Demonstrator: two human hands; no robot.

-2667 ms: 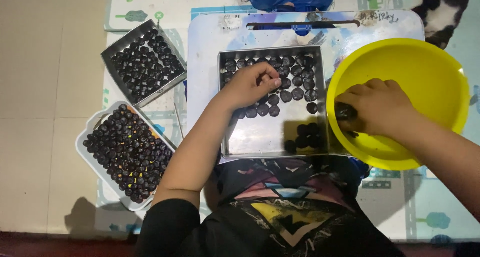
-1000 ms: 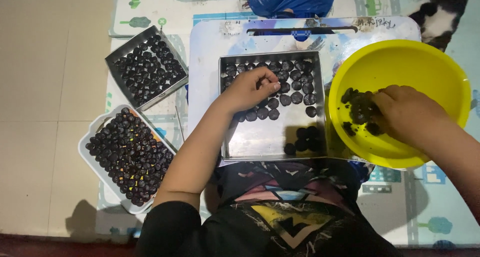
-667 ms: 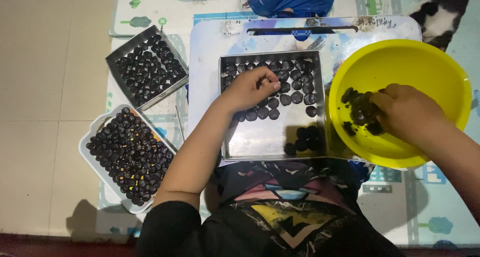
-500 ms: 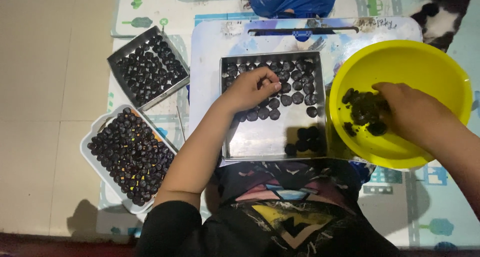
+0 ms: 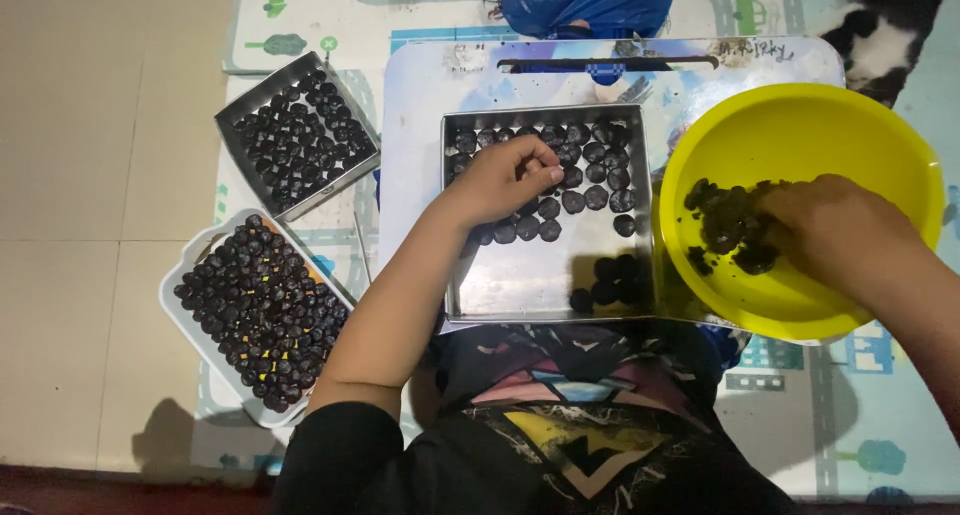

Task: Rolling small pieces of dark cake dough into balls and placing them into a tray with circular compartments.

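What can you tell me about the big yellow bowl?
The yellow bowl is round and deep and looks like smooth plastic. It sits upright at the right, its rim against the metal tray on the board. Inside lies a clump of dark lumps left of the middle; the rest of the inside is bare. The right hand reaches into it, fingers on the lumps.

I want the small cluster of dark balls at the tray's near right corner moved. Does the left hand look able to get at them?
Probably yes: the left hand rests inside the same metal tray, and bare tray floor lies between it and that cluster.
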